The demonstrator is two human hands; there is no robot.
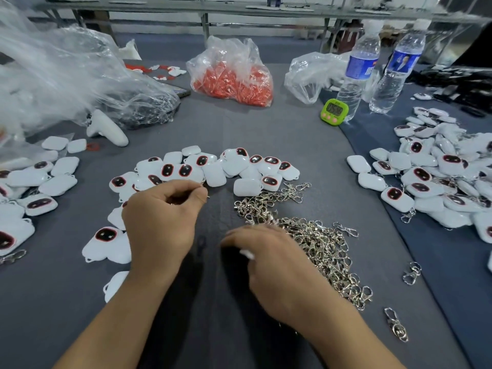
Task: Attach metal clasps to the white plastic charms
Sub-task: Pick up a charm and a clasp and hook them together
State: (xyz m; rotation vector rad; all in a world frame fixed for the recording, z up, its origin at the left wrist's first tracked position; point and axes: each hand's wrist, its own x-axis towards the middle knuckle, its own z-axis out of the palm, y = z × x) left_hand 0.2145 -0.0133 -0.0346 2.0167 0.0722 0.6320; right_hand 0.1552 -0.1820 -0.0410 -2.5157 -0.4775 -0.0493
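White plastic charms [213,169], many with dark red-rimmed ovals, lie in an arc across the grey cloth. A heap of silver metal clasps [314,235] spreads to the right of my hands. My left hand [159,222] hovers in front of the arc with thumb and forefinger pinched on something small and metallic, hard to make out. My right hand [274,262] is blurred at the near edge of the clasp heap, fingers curled, with a small white piece [247,253] showing under them. More charms with clasps attached are piled at the right [436,179].
Another batch of charms [32,187] lies at the left. Behind stand a bag of red parts [234,78], clear plastic bags [66,75], a white controller [106,127], two water bottles [356,73], and a green timer [334,111]. Loose clasps [396,324] lie near right.
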